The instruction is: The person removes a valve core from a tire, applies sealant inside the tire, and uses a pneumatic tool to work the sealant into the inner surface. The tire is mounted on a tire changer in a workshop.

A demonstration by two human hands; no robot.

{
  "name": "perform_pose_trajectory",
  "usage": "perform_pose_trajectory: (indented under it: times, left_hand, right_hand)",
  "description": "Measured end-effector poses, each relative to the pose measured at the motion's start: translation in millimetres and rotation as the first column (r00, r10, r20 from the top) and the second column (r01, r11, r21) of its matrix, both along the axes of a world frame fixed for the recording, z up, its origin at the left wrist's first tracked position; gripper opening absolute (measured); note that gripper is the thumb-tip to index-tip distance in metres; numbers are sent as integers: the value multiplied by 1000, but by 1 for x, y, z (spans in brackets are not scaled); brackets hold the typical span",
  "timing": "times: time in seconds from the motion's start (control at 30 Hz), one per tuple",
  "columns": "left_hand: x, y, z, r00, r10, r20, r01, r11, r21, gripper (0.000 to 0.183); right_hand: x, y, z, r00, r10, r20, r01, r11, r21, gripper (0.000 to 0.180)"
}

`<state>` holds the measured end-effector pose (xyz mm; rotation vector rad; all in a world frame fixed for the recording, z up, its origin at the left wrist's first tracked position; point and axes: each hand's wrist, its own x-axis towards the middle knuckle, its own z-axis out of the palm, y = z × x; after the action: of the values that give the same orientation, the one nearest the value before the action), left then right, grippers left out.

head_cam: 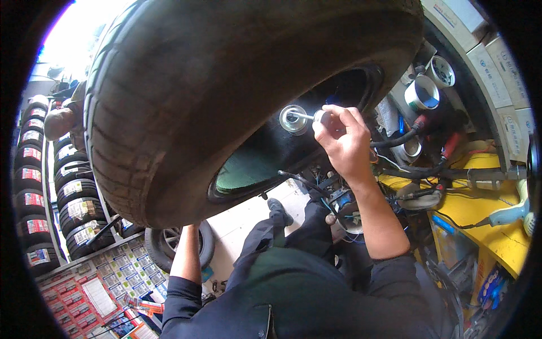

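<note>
A large rubber tire hangs or stands raised before me, its inner opening facing down to the right. My right hand is at that opening, its fingers closed on the round lid of a small container, from which a thin pale rod points left. The rod's far end meets a round, clear-looking open container, whose support I cannot make out. My left forearm rises to the tire's lower edge; the left hand itself is hidden behind the tire.
Racks of labelled tires stand at the left, with a person beside them. A wheel rests below. At the right are a yellow bench with a hot-air gun or similar tool, cables, white tubs and stacked boxes.
</note>
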<state>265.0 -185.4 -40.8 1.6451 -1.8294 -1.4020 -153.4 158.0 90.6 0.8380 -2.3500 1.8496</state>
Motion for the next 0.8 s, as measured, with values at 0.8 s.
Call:
perform_pose_trajectory:
  times: [0.8]
  left_hand:
    - [3, -9, 15, 740, -649, -175, 672, 722, 166, 50]
  right_hand:
    - [171, -60, -67, 800, -1, 601, 128, 977, -169, 37]
